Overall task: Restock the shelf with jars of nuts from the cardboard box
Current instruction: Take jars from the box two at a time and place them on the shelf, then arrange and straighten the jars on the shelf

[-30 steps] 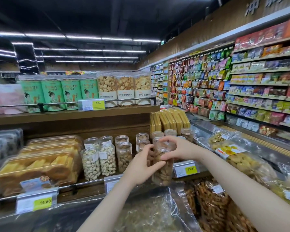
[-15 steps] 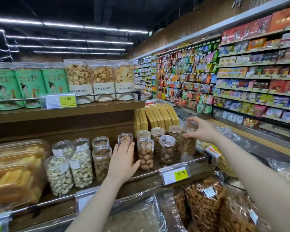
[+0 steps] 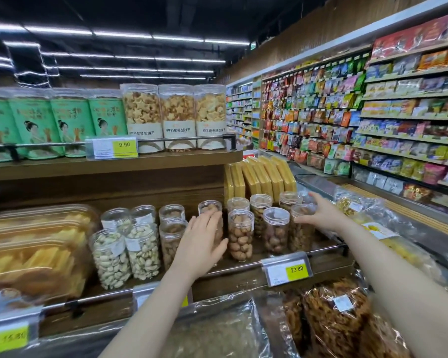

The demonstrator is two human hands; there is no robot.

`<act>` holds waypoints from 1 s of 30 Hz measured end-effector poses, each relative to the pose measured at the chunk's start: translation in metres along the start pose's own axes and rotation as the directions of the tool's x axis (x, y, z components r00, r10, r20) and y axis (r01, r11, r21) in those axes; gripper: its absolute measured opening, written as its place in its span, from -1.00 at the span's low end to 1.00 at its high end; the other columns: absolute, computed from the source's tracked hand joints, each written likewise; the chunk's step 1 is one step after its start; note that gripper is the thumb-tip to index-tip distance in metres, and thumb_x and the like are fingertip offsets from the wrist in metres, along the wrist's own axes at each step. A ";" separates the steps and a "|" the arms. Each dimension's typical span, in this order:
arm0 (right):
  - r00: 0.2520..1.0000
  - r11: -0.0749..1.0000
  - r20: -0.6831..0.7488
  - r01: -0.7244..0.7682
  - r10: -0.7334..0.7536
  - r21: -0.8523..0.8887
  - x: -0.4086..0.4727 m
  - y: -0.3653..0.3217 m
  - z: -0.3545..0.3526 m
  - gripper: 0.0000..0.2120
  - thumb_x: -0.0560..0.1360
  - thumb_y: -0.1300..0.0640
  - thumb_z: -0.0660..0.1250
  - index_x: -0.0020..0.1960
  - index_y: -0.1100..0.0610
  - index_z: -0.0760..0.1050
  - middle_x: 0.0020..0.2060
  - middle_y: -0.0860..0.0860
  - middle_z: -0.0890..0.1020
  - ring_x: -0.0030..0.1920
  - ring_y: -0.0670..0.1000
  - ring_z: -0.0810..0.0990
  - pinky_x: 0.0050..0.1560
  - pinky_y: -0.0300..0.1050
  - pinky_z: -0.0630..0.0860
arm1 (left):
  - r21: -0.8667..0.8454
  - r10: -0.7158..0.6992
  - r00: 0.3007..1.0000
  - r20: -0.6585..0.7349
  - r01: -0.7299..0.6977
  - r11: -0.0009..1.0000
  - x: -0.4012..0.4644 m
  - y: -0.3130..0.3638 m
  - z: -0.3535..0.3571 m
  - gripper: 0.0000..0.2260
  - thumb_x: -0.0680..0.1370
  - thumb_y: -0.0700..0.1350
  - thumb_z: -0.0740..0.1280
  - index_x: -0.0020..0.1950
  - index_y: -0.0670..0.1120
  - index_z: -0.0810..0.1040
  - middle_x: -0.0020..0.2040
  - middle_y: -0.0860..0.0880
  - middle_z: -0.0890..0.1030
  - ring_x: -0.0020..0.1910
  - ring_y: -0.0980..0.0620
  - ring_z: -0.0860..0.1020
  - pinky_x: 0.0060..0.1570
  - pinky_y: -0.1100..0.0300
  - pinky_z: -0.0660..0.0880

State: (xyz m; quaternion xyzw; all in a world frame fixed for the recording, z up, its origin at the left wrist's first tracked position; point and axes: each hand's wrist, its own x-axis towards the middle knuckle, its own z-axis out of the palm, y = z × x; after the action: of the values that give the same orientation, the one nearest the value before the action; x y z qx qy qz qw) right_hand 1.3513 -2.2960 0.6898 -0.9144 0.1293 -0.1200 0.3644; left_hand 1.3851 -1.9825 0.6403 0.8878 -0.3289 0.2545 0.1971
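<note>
Several clear jars of nuts stand in two rows on the wooden shelf (image 3: 329,254); among them are a brown-nut jar (image 3: 240,236) and pale pistachio jars (image 3: 110,257). My left hand (image 3: 202,241) lies flat with straight fingers against a jar in the middle of the front row and hides most of it. My right hand (image 3: 318,213) holds the rightmost front jar (image 3: 299,233) near its lid, thumb in front and fingers behind, while the jar stands on the shelf. The cardboard box is out of view.
The shelf above carries green cans (image 3: 70,125) and star-biscuit jars (image 3: 177,115). Clear pastry boxes (image 3: 36,254) fill the shelf's left part, and yellow packets (image 3: 261,177) stand behind the jars. A 23.80 price tag (image 3: 290,270) hangs on the rail. Bagged snacks (image 3: 334,319) lie below.
My right hand has brought its jar down onto the right end of the front row. My left hand stays flat against a middle jar. The camera has shifted a little.
</note>
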 end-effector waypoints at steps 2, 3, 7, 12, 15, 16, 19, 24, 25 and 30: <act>0.999 0.999 -0.029 0.030 -0.031 -0.028 -0.012 -0.014 -0.009 -0.12 0.37 -0.03 0.48 0.50 0.15 0.07 0.48 0.10 0.22 0.44 0.12 0.25 0.34 0.02 0.27 | -0.123 -0.019 0.999 -0.028 0.016 0.992 -0.014 0.001 -0.024 -0.48 0.55 0.03 0.25 0.48 -0.03 0.20 0.47 0.03 0.27 0.44 0.08 0.25 0.38 0.18 0.24; 0.998 0.997 -0.028 0.051 -0.053 -0.060 -0.019 -0.023 -0.013 -0.15 0.38 -0.05 0.45 0.50 0.15 0.08 0.48 0.11 0.21 0.44 0.12 0.25 0.35 0.03 0.25 | -0.162 -0.034 0.999 -0.039 0.027 0.986 -0.024 0.000 -0.038 -0.50 0.56 0.01 0.25 0.47 -0.03 0.23 0.45 0.04 0.30 0.42 0.08 0.29 0.33 0.17 0.31; 0.993 0.987 0.005 0.121 -0.121 -0.110 -0.054 -0.072 -0.010 -0.30 0.44 -0.04 0.40 0.46 0.14 0.18 0.44 0.10 0.29 0.40 0.12 0.31 0.32 0.02 0.29 | -0.184 -0.125 0.991 -0.058 0.112 0.977 -0.071 -0.021 -0.089 -0.58 0.55 -0.04 0.28 0.40 0.02 0.32 0.34 0.05 0.43 0.30 0.08 0.41 0.24 0.15 0.40; 0.970 0.961 0.072 0.241 -0.233 -0.138 -0.102 -0.140 0.035 -0.40 0.47 -0.08 0.34 0.42 0.11 0.26 0.36 0.07 0.41 0.31 0.07 0.43 0.22 -0.08 0.39 | -0.138 -0.181 0.981 -0.070 0.170 0.976 -0.121 -0.058 -0.145 -0.60 0.53 -0.07 0.31 0.37 0.00 0.38 0.30 0.06 0.49 0.27 0.10 0.45 0.22 0.21 0.37; 0.951 0.950 0.105 0.301 -0.292 -0.080 -0.132 -0.175 0.075 -0.50 0.48 0.00 0.35 0.36 0.13 0.34 0.24 0.03 0.48 0.21 0.01 0.47 0.07 -0.20 0.35 | -0.092 -0.165 0.986 -0.039 0.160 0.983 -0.143 -0.083 -0.167 -0.60 0.52 -0.08 0.31 0.35 0.01 0.39 0.28 0.06 0.49 0.26 0.10 0.45 0.19 0.23 0.38; 0.942 0.943 0.121 0.324 -0.314 -0.073 -0.140 -0.186 0.088 -0.52 0.48 0.01 0.35 0.35 0.13 0.36 0.21 0.00 0.49 0.19 -0.02 0.47 0.07 -0.21 0.37 | -0.078 -0.152 0.988 -0.035 0.149 0.986 -0.148 -0.092 -0.173 -0.61 0.52 -0.08 0.31 0.34 0.01 0.40 0.25 0.07 0.50 0.22 0.10 0.46 0.13 0.27 0.37; 0.917 0.924 0.153 0.379 -0.368 -0.055 -0.154 -0.207 0.126 -0.57 0.47 0.02 0.37 0.29 0.10 0.42 0.19 -0.03 0.51 0.22 -0.07 0.47 0.18 -0.21 0.38 | -0.042 -0.096 0.995 -0.033 0.094 0.995 -0.152 -0.110 -0.185 -0.67 0.53 -0.05 0.30 0.29 0.00 0.44 0.15 0.08 0.52 0.13 0.12 0.47 0.04 0.32 0.36; 0.888 0.888 0.189 0.445 -0.420 -0.118 -0.164 -0.225 0.160 -0.58 0.47 0.02 0.36 0.29 0.09 0.43 0.20 -0.01 0.52 0.18 -0.05 0.46 0.15 -0.22 0.37 | 0.042 -0.048 0.998 0.031 0.047 0.998 -0.140 -0.122 -0.181 -0.74 0.50 -0.01 0.28 0.17 0.01 0.50 0.09 0.07 0.55 0.13 0.06 0.48 0.15 0.14 0.44; 0.884 0.883 0.198 0.452 -0.424 -0.129 -0.162 -0.227 0.163 -0.59 0.47 0.02 0.36 0.28 0.09 0.44 0.19 -0.01 0.52 0.15 -0.07 0.46 0.11 -0.23 0.37 | 0.065 -0.034 0.998 0.049 0.031 0.997 -0.136 -0.121 -0.178 -0.75 0.50 -0.01 0.27 0.16 0.01 0.50 0.08 0.06 0.55 0.14 0.04 0.47 0.18 0.10 0.42; 0.859 0.856 0.220 0.498 -0.463 -0.142 -0.129 -0.239 0.180 -0.57 0.46 -0.02 0.36 0.28 0.08 0.45 0.21 -0.01 0.54 0.20 -0.06 0.48 0.20 -0.19 0.42 | 0.250 -0.056 0.991 0.125 0.023 0.968 -0.103 -0.118 -0.161 -0.62 0.53 -0.02 0.23 0.35 -0.03 0.42 0.28 0.01 0.51 0.31 0.04 0.40 0.46 0.02 0.10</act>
State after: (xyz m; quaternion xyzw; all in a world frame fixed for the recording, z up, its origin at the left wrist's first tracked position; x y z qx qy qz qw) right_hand 1.3223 -1.9726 0.7133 -0.9555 -0.1260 -0.1121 0.2421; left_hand 1.3468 -1.7661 0.6860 0.9266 -0.2889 0.2310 0.0674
